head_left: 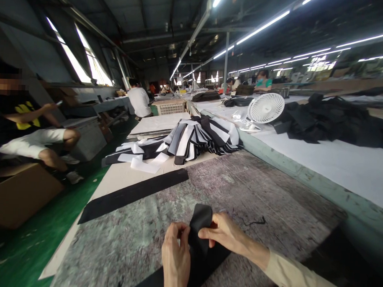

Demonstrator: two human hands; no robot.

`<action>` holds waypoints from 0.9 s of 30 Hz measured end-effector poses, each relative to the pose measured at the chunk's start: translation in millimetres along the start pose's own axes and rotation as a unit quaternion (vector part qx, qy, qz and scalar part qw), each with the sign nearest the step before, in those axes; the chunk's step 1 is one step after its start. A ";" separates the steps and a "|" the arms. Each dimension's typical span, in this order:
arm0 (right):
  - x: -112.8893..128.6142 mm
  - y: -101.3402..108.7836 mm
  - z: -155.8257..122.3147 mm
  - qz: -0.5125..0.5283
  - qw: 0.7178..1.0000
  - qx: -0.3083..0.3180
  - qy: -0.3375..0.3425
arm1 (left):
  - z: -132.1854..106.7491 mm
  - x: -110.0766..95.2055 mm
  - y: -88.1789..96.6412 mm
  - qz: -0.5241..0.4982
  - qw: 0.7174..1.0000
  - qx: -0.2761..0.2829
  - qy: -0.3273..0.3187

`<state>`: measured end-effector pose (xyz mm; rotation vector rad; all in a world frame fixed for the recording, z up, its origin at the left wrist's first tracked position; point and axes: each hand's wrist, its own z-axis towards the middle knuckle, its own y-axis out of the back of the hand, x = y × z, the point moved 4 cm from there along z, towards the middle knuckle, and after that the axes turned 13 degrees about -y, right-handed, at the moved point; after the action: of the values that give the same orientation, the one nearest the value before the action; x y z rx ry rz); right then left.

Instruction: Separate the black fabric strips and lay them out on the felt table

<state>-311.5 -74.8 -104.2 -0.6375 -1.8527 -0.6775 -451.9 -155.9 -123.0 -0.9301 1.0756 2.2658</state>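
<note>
Over the gray mottled table top, the left hand and the right hand pinch a black cloth strip near its end. The fingers on both hands are curled in tight on it. Holding it close like this keeps the cloth from slipping. A pile of black and white strips lies farther up the table.

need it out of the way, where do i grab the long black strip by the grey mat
Take the long black strip by its lower-left end, coming from above on the near side. It lies flat, so slide your fingers under that end's edge and pinch. That end rests on the cream sheet, with the folded pile well beyond the far end.
</note>
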 end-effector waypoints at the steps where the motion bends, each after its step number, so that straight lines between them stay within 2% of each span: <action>1: -0.5 -1.2 0.6 0.037 0.999 0.018 0.005 | 0.9 1.0 1.9 -0.013 1.000 -0.003 0.017; 4: -3.2 -3.6 4.2 0.105 0.993 0.049 0.024 | 2.5 2.9 6.4 -0.042 0.998 -0.010 0.052; 7: -7.2 -5.6 9.0 0.129 0.989 0.061 0.030 | 2.8 4.1 8.4 -0.052 0.996 -0.019 0.065; 17: -0.6 -11.2 10.3 0.111 0.992 0.045 0.034 | 2.9 8.1 6.8 -0.070 0.996 -0.024 0.049; 21: 3.1 -8.5 7.5 0.069 0.997 -0.012 0.019 | 1.7 8.8 6.6 -0.034 0.998 -0.044 0.032; 25: 0.6 -5.5 5.4 0.019 0.995 -0.089 -0.040 | 0.0 -2.2 4.7 0.022 0.996 -0.083 -0.032; 27: 0.3 -8.2 4.8 0.005 0.995 -0.095 -0.039 | -1.5 -9.5 1.9 0.032 0.995 -0.073 -0.059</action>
<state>-320.3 -77.1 -106.8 -0.8068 -1.8683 -0.8392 -446.2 -159.3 -115.8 -0.8147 0.9118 2.4455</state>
